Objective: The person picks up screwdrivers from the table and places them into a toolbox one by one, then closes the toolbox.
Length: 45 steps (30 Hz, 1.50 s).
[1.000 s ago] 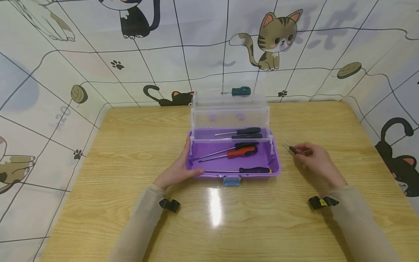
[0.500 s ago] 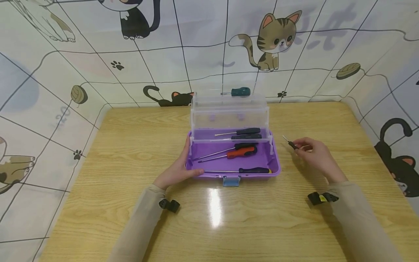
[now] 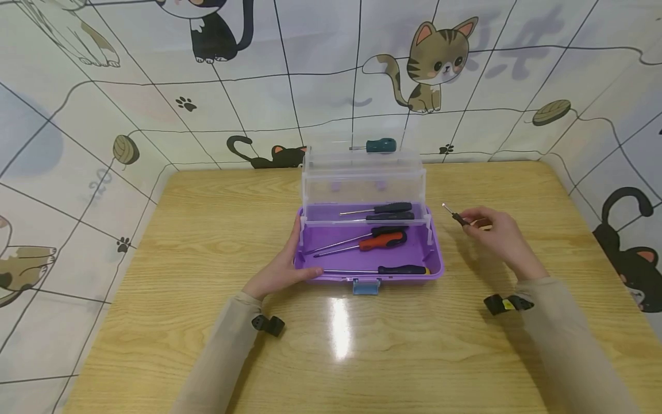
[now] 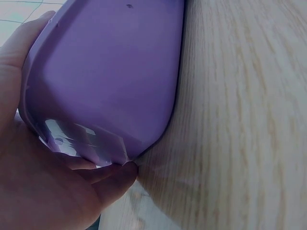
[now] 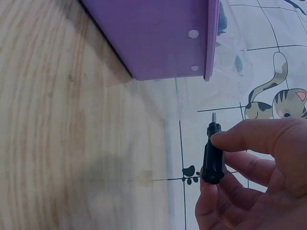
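Note:
An open purple toolbox [image 3: 331, 233] sits on the table with its clear lid [image 3: 320, 192] raised. My left hand [image 3: 279, 269] holds its left front corner, thumb over the front rim and fingers along the side; the left wrist view shows the fingertips at the box's outer wall [image 4: 110, 72]. To the right of the box, my right hand [image 3: 496, 237] pinches a small black screwdriver [image 3: 459, 219] by its handle, shaft tilted up toward the back left. Inside lie a red-and-black screwdriver [image 3: 380, 241], a black-and-yellow one [image 3: 403, 269] and several black-handled screwdrivers [image 3: 395, 207].
A teal-handled screwdriver [image 3: 381, 145] appears at the top of the raised lid. A blue latch [image 3: 366, 287] hangs at the box's front. Cat-patterned sheeting [image 3: 320, 98] borders the wooden table [image 3: 222, 218] at the back and sides.
My right hand has moved slightly away from me, with the small screwdriver in its fingers and the tip higher in view. The left hand and the toolbox have stayed put.

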### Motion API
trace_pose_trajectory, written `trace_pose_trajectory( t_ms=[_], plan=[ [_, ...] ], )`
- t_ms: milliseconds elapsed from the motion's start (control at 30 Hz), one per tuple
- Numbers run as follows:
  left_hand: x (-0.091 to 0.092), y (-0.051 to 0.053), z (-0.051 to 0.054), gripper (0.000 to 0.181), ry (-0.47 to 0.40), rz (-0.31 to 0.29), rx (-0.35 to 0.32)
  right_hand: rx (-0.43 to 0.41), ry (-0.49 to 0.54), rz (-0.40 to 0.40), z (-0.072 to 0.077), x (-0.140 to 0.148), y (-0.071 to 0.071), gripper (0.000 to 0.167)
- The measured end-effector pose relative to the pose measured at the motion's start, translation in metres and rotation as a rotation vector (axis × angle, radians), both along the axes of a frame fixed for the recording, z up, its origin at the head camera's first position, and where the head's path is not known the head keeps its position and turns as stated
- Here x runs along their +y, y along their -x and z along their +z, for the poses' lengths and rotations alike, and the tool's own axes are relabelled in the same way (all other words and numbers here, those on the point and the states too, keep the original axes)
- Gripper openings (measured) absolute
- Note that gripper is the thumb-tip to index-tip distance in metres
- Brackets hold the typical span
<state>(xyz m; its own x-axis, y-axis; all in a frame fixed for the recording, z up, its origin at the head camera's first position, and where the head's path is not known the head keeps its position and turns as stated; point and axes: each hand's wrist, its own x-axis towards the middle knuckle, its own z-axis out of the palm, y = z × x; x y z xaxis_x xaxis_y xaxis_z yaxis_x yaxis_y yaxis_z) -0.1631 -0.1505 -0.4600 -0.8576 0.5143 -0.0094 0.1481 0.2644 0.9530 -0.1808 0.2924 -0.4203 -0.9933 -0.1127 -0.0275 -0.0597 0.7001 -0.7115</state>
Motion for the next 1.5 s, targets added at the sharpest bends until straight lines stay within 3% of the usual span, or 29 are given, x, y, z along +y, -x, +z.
trace_pose_trajectory(
  t_ms=[733,1233,1500],
  plan=[
    [0.001,0.0,0.002,0.125,0.002,-0.005,-0.008,0.019,-0.013,-0.018,0.034,-0.016,0.017,0.03],
    [0.0,0.0,-0.001,0.125,-0.005,-0.003,0.02,0.104,-0.02,-0.008,0.043,-0.024,0.024,0.027],
    [0.001,0.0,-0.001,0.126,-0.003,-0.006,0.024,0.111,-0.019,0.008,0.052,-0.031,0.029,0.027]
  ],
)
